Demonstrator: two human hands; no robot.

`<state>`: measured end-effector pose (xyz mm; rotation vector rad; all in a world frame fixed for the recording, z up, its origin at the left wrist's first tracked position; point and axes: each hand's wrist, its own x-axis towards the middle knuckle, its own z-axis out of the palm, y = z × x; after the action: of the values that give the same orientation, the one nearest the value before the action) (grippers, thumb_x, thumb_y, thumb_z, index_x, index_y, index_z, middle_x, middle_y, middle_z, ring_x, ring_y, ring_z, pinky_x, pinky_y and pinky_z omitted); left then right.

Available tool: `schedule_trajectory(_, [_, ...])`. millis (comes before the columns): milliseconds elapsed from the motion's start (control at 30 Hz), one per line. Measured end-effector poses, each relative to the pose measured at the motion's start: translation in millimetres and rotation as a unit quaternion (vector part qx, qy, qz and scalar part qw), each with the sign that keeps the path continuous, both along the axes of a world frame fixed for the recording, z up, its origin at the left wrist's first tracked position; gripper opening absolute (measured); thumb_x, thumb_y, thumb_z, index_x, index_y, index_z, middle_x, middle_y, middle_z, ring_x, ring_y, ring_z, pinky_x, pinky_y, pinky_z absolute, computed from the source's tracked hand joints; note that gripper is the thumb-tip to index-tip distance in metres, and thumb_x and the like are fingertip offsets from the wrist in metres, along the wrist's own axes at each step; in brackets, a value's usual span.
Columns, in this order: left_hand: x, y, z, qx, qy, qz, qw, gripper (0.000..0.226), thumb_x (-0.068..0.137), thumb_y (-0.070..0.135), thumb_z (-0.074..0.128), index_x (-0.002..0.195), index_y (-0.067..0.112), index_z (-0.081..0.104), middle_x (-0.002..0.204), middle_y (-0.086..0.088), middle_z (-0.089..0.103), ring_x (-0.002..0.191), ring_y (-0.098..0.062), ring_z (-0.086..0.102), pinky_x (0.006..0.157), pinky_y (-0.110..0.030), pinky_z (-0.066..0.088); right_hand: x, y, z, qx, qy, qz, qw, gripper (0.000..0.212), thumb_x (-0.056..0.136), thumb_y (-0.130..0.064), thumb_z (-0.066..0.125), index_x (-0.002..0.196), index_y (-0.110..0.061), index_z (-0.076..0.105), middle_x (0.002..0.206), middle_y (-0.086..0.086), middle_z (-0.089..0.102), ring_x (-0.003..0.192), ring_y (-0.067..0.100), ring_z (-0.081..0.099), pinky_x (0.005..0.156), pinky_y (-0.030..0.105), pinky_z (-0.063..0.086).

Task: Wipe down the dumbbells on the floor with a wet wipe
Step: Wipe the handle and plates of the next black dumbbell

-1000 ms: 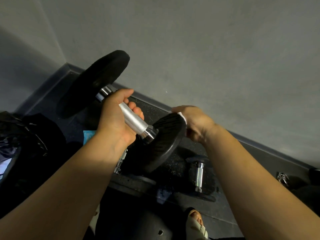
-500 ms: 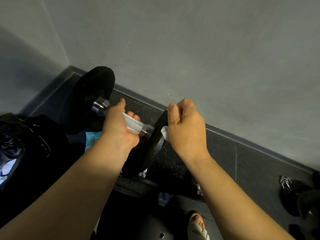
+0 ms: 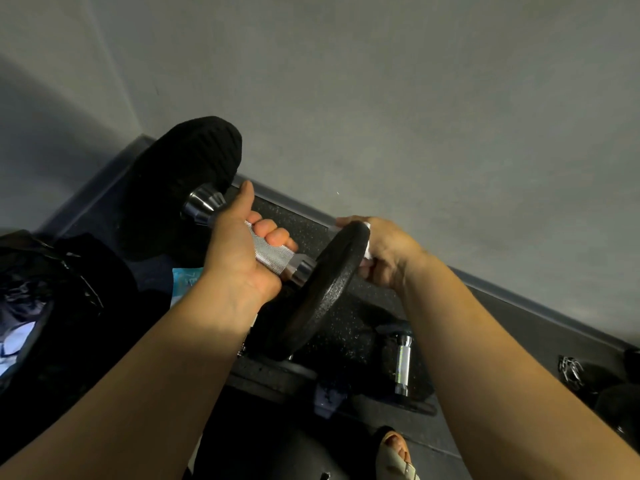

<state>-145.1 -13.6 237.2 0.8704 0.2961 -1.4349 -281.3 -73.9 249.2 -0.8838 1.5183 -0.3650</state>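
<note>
**Dumbbell, raised: wipe carried over the rim of the near plate**

Item: dumbbell [image 3: 273, 254], lifted off the floor [image 3: 294, 216] and tilted, with far plate [image 3: 187, 181] high toward the wall [image 3: 381, 98] and near plate [image 3: 318, 292] low and close.

Left hand [image 3: 239, 251]: closed round the knurled handle, thumb lying up along the bar.

Right hand [image 3: 384, 254]: fingers curled, pinching the wet wipe [image 3: 367, 249] against the top rim and outer side of the near plate. Only a white sliver of wipe on show.

Change from half a second ago: then on the camera-side edge of that plate, now over the rim on the side away from the handle. Bar swung higher as well.

Reading: probably one plate's rim and outer face under way, handle and far plate to follow.

Also on the floor: second dumbbell [image 3: 401, 363], not in hand, below the right forearm; blue packet [image 3: 185, 278] by the left wrist.
</note>
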Motion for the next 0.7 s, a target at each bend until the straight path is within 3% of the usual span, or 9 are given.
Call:
schedule_trajectory(67, [1,0,1,-0.004,-0.001,0.002,1.000,0.056,0.088,0.044,0.060,0.050,0.024,0.023,0.041,0.008,0.022,0.035,-0.008,0.021,0.049,-0.022,0.027,-1,1,-13,-0.005,-0.017,-0.010,1.000,0.031,0.097,-0.007,0.041,0.081,-0.017,0.066,0.054,-0.001,0.041,0.032,0.006,0.027,0.036,0.016,0.015])
schedule_trajectory(167, [2,0,0,0.002,0.006,0.017,1.000,0.056,0.088,0.042,0.061,0.051,0.023,0.024,0.042,0.008,0.022,0.035,-0.008,0.020,0.051,-0.022,0.026,2,3,-20,-0.051,0.006,-0.022,0.998,0.020,0.096,-0.001,0.046,0.099,-0.003,0.067,0.060,0.001,0.047,0.040,0.008,0.036,0.039,0.023,0.026])
schedule_trajectory(267, [2,-2,-1,0.010,0.022,0.048,0.999,0.052,0.090,0.038,0.059,0.053,0.022,0.026,0.043,0.008,0.023,0.036,-0.009,0.021,0.052,-0.021,0.025,1,14,-20,-0.137,0.017,-0.091,0.986,0.022,0.099,-0.025,0.051,0.087,-0.009,0.059,0.061,-0.004,0.051,0.042,0.002,0.043,0.040,0.015,0.033])
schedule_trajectory(333, [2,-3,-2,0.022,0.028,0.065,0.997,0.050,0.093,0.036,0.056,0.055,0.022,0.026,0.042,0.007,0.023,0.035,-0.009,0.022,0.050,-0.021,0.027,-2,29,-21,-0.193,0.010,-0.115,0.974,0.026,0.098,-0.029,0.050,0.078,-0.013,0.051,0.065,0.003,0.050,0.055,0.012,0.046,0.052,0.019,0.039])
schedule_trajectory(433, [6,-5,-2,0.044,0.025,0.080,0.996,0.046,0.095,0.034,0.053,0.059,0.021,0.028,0.041,0.007,0.024,0.035,-0.009,0.023,0.046,-0.020,0.030,0,60,-16,-0.229,-0.078,-0.145,0.959,0.023,0.098,-0.021,0.050,0.077,-0.013,0.051,0.073,0.010,0.050,0.064,0.018,0.047,0.062,0.028,0.045])
schedule_trajectory(500, [9,-5,-3,0.050,0.026,0.085,0.995,0.046,0.095,0.034,0.052,0.059,0.021,0.028,0.041,0.006,0.024,0.035,-0.009,0.023,0.047,-0.020,0.030,4,82,-6,-0.239,-0.123,-0.146,0.952,0.016,0.098,-0.011,0.048,0.084,-0.007,0.055,0.069,0.005,0.054,0.055,0.008,0.049,0.053,0.020,0.044])
schedule_trajectory(567, [11,-5,-4,0.056,0.027,0.085,0.994,0.047,0.095,0.036,0.052,0.058,0.021,0.028,0.042,0.006,0.024,0.036,-0.009,0.024,0.052,-0.021,0.033,11,102,4,-0.273,-0.142,-0.130,0.942,0.012,0.096,-0.004,0.047,0.089,-0.001,0.057,0.066,0.005,0.058,0.053,0.008,0.050,0.048,0.018,0.043])
schedule_trajectory(633, [11,-4,-3,0.063,0.023,0.079,0.995,0.046,0.095,0.037,0.052,0.058,0.021,0.029,0.045,0.005,0.026,0.039,-0.009,0.027,0.063,-0.023,0.040,19,116,8,-0.334,-0.137,-0.114,0.926,0.012,0.096,-0.005,0.050,0.089,0.000,0.057,0.068,0.013,0.059,0.058,0.018,0.050,0.053,0.029,0.045])
schedule_trajectory(700, [10,-4,1,0.078,0.003,0.069,0.995,0.047,0.095,0.038,0.051,0.057,0.020,0.031,0.043,0.005,0.029,0.036,-0.009,0.032,0.058,-0.018,0.046,26,118,8,-0.394,-0.119,-0.100,0.906,0.012,0.096,-0.012,0.053,0.088,-0.004,0.058,0.072,0.018,0.057,0.063,0.029,0.050,0.060,0.042,0.046])
